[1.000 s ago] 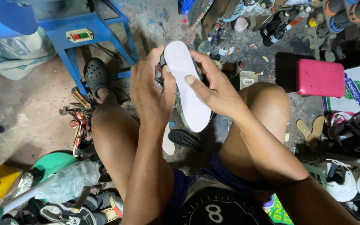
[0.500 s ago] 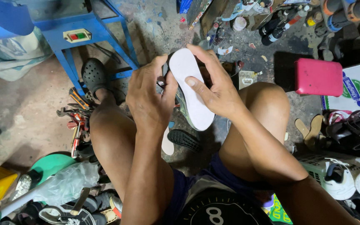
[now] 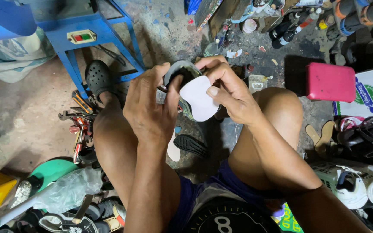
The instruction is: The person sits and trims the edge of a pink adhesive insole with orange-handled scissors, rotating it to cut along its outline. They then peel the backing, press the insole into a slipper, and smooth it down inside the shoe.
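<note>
A: Since the earlier frame the white insole [image 3: 198, 97] sits lower in the shoe [image 3: 182, 73]. Only its rounded end shows now, where before most of its length stood clear above the hands.

B: Left hand [image 3: 150, 110]?

A: Closed around the near side of the shoe, thumb up against its dark opening. It grips the shoe.

B: Right hand [image 3: 229, 92]?

A: Curled over the shoe's far side, fingers on top, thumb pressed flat on the insole. It grips both.

B: Where is the shoe?

A: Held in the air between the two bare knees, above the floor. Left of the shoe stands a blue metal stand [image 3: 87, 41], with a foot in a black clog [image 3: 98, 77] at its base. Right of the shoe lies a pink box [image 3: 330, 82]. Just below the shoe, on the floor, lies a black sole [image 3: 190, 146].
</note>
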{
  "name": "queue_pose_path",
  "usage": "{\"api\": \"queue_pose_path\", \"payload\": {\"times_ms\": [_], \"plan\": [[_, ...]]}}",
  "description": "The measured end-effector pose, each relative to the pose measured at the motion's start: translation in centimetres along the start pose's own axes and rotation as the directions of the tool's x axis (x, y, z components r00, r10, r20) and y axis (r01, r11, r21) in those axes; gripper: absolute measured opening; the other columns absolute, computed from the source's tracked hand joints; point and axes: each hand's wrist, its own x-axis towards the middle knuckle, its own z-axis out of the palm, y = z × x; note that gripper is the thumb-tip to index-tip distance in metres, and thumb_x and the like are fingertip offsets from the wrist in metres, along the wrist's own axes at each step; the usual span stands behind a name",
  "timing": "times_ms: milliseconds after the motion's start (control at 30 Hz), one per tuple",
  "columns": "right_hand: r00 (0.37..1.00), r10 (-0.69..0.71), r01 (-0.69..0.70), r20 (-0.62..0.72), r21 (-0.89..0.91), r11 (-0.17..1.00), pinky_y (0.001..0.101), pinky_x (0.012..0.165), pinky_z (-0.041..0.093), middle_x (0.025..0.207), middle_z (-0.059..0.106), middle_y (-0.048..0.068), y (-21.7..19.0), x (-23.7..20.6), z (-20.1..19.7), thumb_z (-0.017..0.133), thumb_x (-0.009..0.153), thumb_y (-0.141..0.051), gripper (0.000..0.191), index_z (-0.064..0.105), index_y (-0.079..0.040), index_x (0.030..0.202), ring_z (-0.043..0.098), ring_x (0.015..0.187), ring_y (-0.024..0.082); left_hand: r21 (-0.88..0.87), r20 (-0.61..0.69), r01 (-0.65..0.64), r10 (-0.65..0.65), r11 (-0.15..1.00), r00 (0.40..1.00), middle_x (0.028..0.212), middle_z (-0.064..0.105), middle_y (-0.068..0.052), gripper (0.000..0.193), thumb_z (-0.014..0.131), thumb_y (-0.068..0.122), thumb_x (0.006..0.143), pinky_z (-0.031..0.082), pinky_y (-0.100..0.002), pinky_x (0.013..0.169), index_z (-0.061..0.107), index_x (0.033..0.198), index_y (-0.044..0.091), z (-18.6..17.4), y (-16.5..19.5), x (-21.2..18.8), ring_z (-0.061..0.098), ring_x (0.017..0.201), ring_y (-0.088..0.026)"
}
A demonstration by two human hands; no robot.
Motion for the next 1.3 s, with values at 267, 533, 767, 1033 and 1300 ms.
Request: {"api": "queue_pose_path", "payload": {"times_ms": [267,533,767,1033,1300], "plan": [[0.999,-0.042,0.044,0.015,-0.223,0.974,0.0372,0.114,0.039,0.146,0.05,0.013,-0.8,0.6,0.5,0.053,0.108,-0.021,0.015,0.053,-0.007,0.102,0.048,0.127,0.022,0.158,0.006,-0.068,0.068,0.985,0.998,0.11,0.073,-0.008,0.025,0.084,0.012,0.099,0.057,-0.037,0.088,0.067,0.116,0.007,-0.1,-0.4,-0.2,0.073,0.101,-0.027],[0.998,-0.049,0.058,0.035,-0.31,0.949,0.036,0.109,0.043,0.145,0.052,0.014,-1.2,0.4,0.1,0.052,0.111,-0.021,0.02,0.051,-0.005,0.1,0.053,0.12,0.022,0.179,0.203,-0.081,0.044,0.98,0.978,0.111,0.072,-0.012,0.022,0.076,0.011,0.103,0.057,-0.038,0.085,0.066,0.122,0.003,-1.5,-0.7,-0.1,0.072,0.098,-0.03],[0.989,-0.083,0.125,0.123,-0.385,0.914,0.0415,0.113,0.042,0.142,0.055,0.018,-1.5,0.4,-0.1,0.055,0.107,-0.017,0.017,0.055,-0.004,0.097,0.054,0.124,0.029,0.245,0.153,-0.103,0.067,0.964,0.986,0.116,0.072,-0.01,0.017,0.074,0.012,0.107,0.059,-0.035,0.087,0.066,0.122,0.008,-1.5,-0.7,-0.3,0.073,0.1,-0.026],[0.986,-0.094,0.141,0.135,-0.397,0.907,0.042,0.114,0.042,0.143,0.055,0.018,-1.8,0.6,-0.1,0.06,0.104,-0.016,0.017,0.055,-0.004,0.094,0.055,0.128,0.031,0.208,0.138,-0.111,0.083,0.972,0.987,0.106,0.071,-0.008,0.017,0.073,0.01,0.107,0.057,-0.036,0.076,0.059,0.117,0.008,-1.0,-1.0,-0.9,0.072,0.091,-0.025],[0.99,0.112,-0.066,0.081,-0.434,0.899,0.0357,0.088,0.048,0.144,0.056,0.016,-2.3,0.7,0.1,0.069,0.095,-0.014,0.018,0.057,-0.002,0.089,0.057,0.094,0.023,-0.003,0.101,0.122,-0.121,0.993,0.988,0.088,0.068,-0.009,0.015,0.069,0.007,0.108,0.056,-0.036,0.068,0.057,0.117,0.007,-0.8,-0.9,-1.5,0.072,0.075,-0.025]]}}
